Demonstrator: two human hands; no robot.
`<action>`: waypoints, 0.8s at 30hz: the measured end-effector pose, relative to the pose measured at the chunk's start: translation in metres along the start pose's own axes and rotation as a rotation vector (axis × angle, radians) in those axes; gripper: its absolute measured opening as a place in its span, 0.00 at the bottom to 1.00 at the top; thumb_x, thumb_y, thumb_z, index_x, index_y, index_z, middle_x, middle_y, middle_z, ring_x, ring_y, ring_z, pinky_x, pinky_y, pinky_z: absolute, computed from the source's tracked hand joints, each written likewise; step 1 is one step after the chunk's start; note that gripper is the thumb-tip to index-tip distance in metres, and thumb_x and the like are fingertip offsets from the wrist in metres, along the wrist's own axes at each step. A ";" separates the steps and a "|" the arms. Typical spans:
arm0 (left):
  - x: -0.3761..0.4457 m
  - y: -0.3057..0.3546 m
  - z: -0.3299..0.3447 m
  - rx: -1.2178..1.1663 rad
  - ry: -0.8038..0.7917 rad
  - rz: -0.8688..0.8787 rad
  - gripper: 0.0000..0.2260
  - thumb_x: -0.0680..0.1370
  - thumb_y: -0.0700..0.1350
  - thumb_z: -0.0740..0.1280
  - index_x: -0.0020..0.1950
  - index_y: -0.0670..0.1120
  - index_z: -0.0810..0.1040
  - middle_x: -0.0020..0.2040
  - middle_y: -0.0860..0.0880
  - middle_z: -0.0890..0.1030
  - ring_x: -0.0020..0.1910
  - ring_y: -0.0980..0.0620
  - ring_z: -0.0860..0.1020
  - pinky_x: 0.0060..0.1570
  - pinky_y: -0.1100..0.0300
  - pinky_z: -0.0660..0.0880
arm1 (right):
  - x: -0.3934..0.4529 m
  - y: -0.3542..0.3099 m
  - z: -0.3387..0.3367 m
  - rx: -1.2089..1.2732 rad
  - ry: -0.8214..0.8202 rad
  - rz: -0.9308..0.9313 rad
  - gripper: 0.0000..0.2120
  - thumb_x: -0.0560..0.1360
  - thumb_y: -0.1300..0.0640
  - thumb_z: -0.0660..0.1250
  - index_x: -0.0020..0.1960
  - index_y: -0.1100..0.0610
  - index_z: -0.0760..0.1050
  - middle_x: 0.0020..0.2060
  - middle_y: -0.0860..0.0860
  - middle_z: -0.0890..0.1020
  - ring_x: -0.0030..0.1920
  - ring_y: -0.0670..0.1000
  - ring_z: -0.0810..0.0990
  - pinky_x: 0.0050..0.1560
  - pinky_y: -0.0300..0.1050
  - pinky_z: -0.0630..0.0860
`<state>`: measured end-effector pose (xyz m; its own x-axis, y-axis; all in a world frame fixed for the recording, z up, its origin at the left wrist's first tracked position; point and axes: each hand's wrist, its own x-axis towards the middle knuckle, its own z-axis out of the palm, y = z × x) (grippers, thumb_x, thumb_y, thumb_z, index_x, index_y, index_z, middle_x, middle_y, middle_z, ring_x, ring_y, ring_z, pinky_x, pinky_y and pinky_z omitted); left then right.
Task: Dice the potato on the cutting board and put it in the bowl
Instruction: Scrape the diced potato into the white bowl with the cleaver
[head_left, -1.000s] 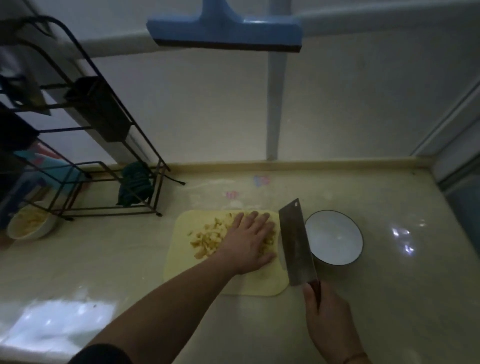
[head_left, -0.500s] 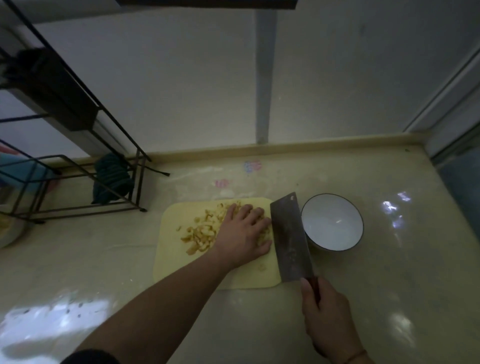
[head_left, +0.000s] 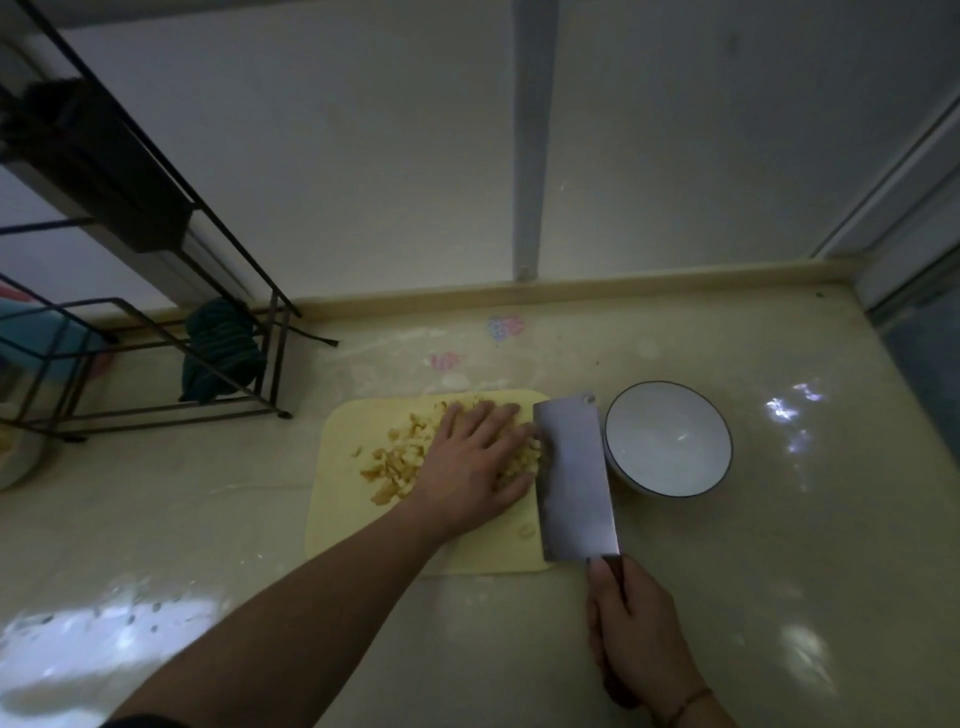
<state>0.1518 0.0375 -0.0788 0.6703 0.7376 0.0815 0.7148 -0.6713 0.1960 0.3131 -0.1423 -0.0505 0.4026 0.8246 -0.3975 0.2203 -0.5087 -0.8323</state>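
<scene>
Glossy cream countertop (head_left: 727, 597) below white wall (head_left: 363, 182)

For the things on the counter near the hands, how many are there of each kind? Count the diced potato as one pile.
Cutting boards: 1, the yellow cutting board
Cleavers: 1, the cleaver, held by the right hand
Bowls: 1, the white bowl, with nothing in it
Piles of diced potato: 1, the potato pile, under the left hand
Total: 4

Dim room — pale wall (head_left: 363, 156), glossy counter (head_left: 779, 597).
</scene>
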 end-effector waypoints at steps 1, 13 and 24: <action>-0.002 0.001 -0.002 0.022 -0.025 -0.050 0.28 0.78 0.66 0.58 0.75 0.57 0.68 0.77 0.50 0.67 0.77 0.41 0.63 0.74 0.34 0.56 | 0.002 0.003 0.001 -0.010 -0.016 -0.002 0.17 0.80 0.56 0.61 0.33 0.60 0.70 0.20 0.52 0.74 0.20 0.50 0.73 0.26 0.43 0.71; -0.004 0.008 -0.007 -0.030 -0.107 -0.214 0.35 0.76 0.75 0.45 0.80 0.63 0.53 0.82 0.56 0.51 0.81 0.47 0.49 0.76 0.36 0.49 | 0.017 -0.013 0.022 0.006 -0.236 0.090 0.17 0.81 0.51 0.57 0.39 0.60 0.68 0.22 0.52 0.73 0.19 0.52 0.71 0.22 0.38 0.65; 0.004 0.016 0.005 -0.052 -0.003 -0.187 0.29 0.80 0.67 0.51 0.77 0.55 0.68 0.79 0.51 0.65 0.78 0.42 0.60 0.73 0.39 0.62 | 0.015 -0.015 0.027 0.190 -0.280 0.018 0.17 0.83 0.56 0.56 0.37 0.63 0.66 0.23 0.55 0.71 0.19 0.53 0.69 0.22 0.39 0.63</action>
<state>0.1669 0.0298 -0.0799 0.5274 0.8489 0.0356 0.8158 -0.5176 0.2578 0.2917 -0.1154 -0.0549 0.1392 0.8653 -0.4816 0.0349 -0.4903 -0.8708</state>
